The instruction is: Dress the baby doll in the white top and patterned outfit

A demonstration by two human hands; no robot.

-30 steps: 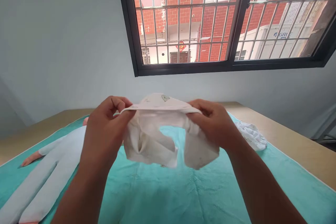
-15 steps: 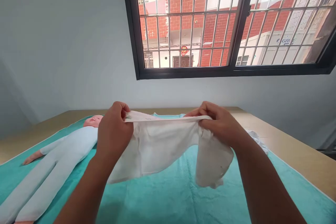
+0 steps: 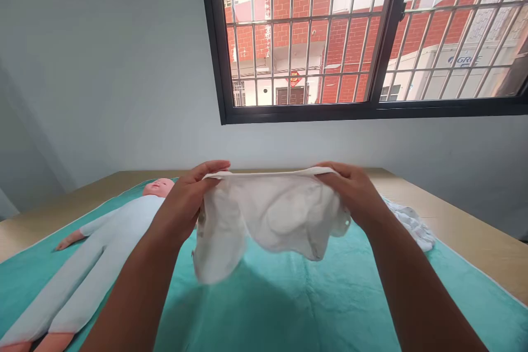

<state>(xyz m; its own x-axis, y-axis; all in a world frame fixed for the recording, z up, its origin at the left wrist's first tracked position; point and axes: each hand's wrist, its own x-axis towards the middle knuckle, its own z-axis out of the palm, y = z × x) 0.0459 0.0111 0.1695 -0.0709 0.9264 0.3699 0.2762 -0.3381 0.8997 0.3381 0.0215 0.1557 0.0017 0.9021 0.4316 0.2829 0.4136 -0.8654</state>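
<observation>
A white garment [image 3: 284, 203] of thin, limp fabric hangs at the centre of the scene, above a turquoise cloth [image 3: 256, 313]. My left hand [image 3: 185, 198] and right hand [image 3: 352, 190] are well apart, each pinching one end of its upper edge, which is drawn nearly straight between them. Below, the fabric falls in soft folds: a long rounded flap at left, a shorter, gathered portion at right. The flap is blurred; small marks at both sides are too fine to identify, and my fingers cover the upper corners.

The turquoise cloth, plush and lightly creased, carries my shadow and lies over a pale wood-grained desk [image 3: 466, 214]. At left, a doll [image 3: 103, 247] in a smooth whitish suit lies on its back, head at the far end; my left forearm hides part of its side, and the near edge crops its feet. At far right, a crumpled white cloth [image 3: 412, 225] is partly covered by my right forearm. Beyond stand a plain grey wall [image 3: 115, 66] and a dark-framed, barred window [image 3: 301, 115], cut off above.
</observation>
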